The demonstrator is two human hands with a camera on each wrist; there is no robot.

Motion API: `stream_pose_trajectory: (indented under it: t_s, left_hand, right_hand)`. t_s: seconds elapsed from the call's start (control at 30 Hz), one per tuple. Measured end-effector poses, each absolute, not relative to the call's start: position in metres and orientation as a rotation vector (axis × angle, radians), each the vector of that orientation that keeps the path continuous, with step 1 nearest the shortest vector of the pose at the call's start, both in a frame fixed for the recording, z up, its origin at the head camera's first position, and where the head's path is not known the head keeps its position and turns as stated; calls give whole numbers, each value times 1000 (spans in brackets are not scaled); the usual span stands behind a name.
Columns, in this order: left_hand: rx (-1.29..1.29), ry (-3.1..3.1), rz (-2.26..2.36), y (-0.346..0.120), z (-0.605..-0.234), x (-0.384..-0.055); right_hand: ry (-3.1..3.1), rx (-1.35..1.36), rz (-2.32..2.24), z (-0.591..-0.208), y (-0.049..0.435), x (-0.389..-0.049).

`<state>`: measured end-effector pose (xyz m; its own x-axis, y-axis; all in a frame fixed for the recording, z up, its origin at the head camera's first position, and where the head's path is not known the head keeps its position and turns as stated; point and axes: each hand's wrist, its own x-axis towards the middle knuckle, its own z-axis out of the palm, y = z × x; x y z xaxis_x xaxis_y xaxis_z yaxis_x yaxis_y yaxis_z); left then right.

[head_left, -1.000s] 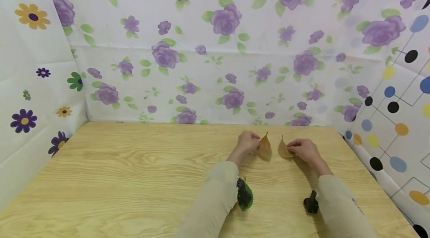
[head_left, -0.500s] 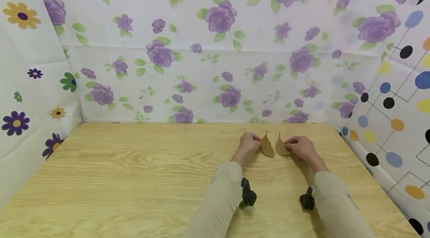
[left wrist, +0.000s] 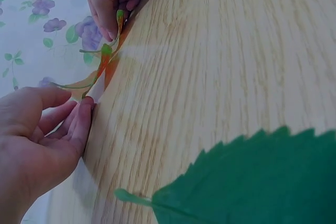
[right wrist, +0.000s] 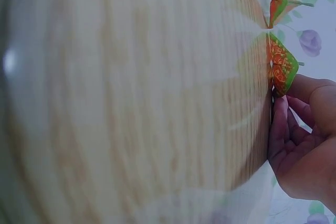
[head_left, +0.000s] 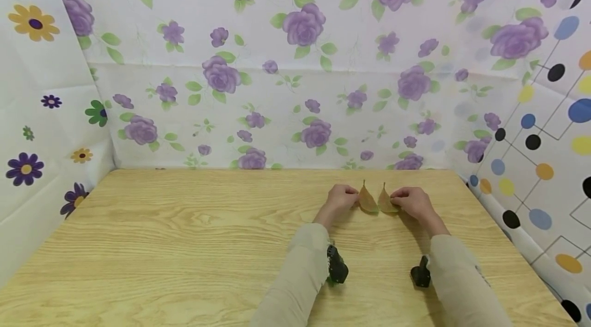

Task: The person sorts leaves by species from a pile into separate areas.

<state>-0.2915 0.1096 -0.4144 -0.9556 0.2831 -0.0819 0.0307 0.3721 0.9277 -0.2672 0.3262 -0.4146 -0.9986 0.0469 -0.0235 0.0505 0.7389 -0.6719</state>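
Observation:
Two brown-orange leaves stand side by side near the table's far edge in the head view, stems up and lower edges almost meeting. My left hand (head_left: 341, 197) pinches the outer edge of the left leaf (head_left: 367, 200) between thumb and fingers. On the other side, my right hand (head_left: 414, 202) pinches the right leaf (head_left: 385, 200) by its outer edge. Seen from the right wrist, that right leaf (right wrist: 282, 65) is orange with a green margin. A green leaf (left wrist: 257, 182) with a toothed edge lies on the table, mostly hidden under the left wrist camera in the head view.
The wood-grain table (head_left: 184, 245) runs back to a white cloth wall (head_left: 277, 101) with purple flowers. A dotted cloth (head_left: 521, 173) borders the right side. Black wrist cameras (head_left: 338, 265) hang under both sleeves, low over the table.
The two brown leaves have come closer together, the gap between them narrowing as both hands drew inward. The head view has shifted slightly. Both hands keep their pinch.

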Motion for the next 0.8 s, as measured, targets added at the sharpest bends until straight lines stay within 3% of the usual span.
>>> stream_pose_trajectory:
  t_s: [0.8]
  left_hand:
    - [628,2255,1372,75,-374,-293]
  right_hand:
    - [2927,96,-1131,-416,326,-267]
